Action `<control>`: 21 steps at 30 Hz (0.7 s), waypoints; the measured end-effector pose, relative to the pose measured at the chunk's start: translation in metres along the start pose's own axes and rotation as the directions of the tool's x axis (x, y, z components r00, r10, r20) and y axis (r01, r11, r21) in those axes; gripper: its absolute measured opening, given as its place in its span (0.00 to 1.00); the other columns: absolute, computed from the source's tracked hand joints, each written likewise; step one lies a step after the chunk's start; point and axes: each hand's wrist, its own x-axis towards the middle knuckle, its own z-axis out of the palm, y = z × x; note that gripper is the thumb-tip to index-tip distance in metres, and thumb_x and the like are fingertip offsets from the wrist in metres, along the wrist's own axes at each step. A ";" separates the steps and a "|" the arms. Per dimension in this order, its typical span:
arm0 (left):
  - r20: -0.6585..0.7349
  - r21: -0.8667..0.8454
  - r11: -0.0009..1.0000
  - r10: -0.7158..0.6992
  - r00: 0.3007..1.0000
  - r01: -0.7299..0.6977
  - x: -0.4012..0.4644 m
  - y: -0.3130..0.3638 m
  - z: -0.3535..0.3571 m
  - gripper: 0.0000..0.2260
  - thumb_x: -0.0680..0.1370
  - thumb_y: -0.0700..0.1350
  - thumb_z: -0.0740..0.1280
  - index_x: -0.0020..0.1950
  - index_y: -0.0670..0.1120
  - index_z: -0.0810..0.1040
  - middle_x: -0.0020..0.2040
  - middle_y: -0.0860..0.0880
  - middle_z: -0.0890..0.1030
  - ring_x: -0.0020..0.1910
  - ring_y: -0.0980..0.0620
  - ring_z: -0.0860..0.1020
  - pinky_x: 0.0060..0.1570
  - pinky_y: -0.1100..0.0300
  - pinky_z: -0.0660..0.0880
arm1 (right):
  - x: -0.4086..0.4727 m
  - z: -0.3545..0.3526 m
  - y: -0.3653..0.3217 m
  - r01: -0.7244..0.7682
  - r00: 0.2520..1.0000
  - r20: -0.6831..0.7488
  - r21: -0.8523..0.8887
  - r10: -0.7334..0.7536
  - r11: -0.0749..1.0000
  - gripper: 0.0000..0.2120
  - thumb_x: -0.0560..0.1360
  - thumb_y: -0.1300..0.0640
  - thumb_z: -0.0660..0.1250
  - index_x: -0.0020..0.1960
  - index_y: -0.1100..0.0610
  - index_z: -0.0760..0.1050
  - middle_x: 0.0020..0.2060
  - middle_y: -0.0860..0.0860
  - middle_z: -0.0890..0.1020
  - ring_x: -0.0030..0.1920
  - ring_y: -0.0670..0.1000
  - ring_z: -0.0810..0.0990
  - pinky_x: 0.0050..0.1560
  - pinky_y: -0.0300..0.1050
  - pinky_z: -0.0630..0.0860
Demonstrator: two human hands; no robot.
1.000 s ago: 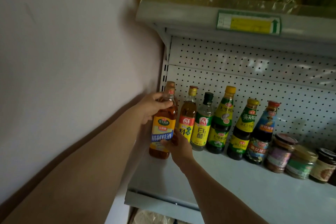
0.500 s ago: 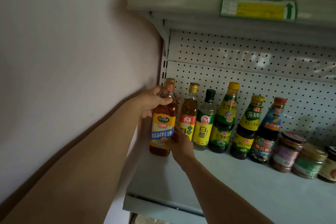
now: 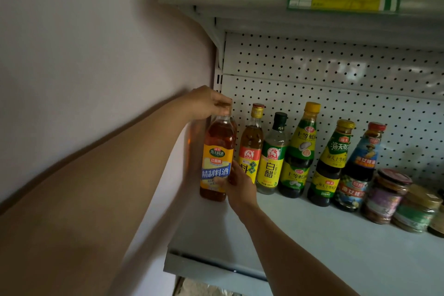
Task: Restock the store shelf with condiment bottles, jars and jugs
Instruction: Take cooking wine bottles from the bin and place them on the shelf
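Setting the amber cooking-wine bottle with yellow label [image 3: 217, 158] at the shelf's [image 3: 312, 243] far left end.
Your left hand [image 3: 206, 103] pinches its cap, your right hand [image 3: 237, 185] grips its base; keep it upright, just beside the next bottle [image 3: 251, 144].

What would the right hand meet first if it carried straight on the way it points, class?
The right hand already touches the amber cooking wine bottle. Beyond that, probably the pink wall, though depth is unclear.

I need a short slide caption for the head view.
Both hands set an amber bottle at the shelf's left end.
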 end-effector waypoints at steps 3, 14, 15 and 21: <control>0.013 -0.054 0.998 0.019 1.000 -0.019 0.001 -0.008 0.002 0.20 0.77 0.45 0.71 0.69 0.49 0.76 0.70 0.48 0.75 0.70 0.49 0.71 0.73 0.50 0.63 | 0.000 0.002 0.003 -0.004 1.000 -0.006 0.031 0.004 1.000 0.27 0.73 0.60 0.75 0.69 0.45 0.75 0.55 0.40 0.85 0.55 0.40 0.83 0.58 0.47 0.82; 0.197 0.290 0.956 -0.021 0.980 -0.038 0.019 0.006 -0.009 0.12 0.80 0.48 0.66 0.62 0.53 0.70 0.67 0.49 0.73 0.66 0.49 0.71 0.69 0.47 0.68 | 0.003 0.008 0.010 -0.033 0.999 0.024 0.064 0.032 0.997 0.29 0.73 0.60 0.74 0.71 0.43 0.72 0.57 0.41 0.84 0.59 0.43 0.82 0.61 0.54 0.81; 0.210 0.324 0.945 -0.035 0.977 -0.036 0.020 0.009 -0.010 0.12 0.80 0.48 0.66 0.62 0.53 0.69 0.67 0.49 0.73 0.65 0.48 0.71 0.68 0.46 0.68 | 0.003 0.007 0.008 -0.030 0.999 0.028 0.064 0.029 0.997 0.29 0.73 0.60 0.74 0.71 0.43 0.73 0.57 0.41 0.84 0.58 0.43 0.83 0.60 0.53 0.81; 0.237 0.331 0.943 -0.082 0.968 -0.001 0.016 0.011 -0.010 0.23 0.78 0.48 0.70 0.70 0.52 0.66 0.68 0.47 0.70 0.65 0.46 0.71 0.67 0.44 0.69 | 0.001 0.008 0.009 -0.016 1.000 0.019 0.032 0.015 0.999 0.28 0.73 0.58 0.73 0.71 0.44 0.72 0.57 0.40 0.84 0.59 0.42 0.82 0.60 0.53 0.81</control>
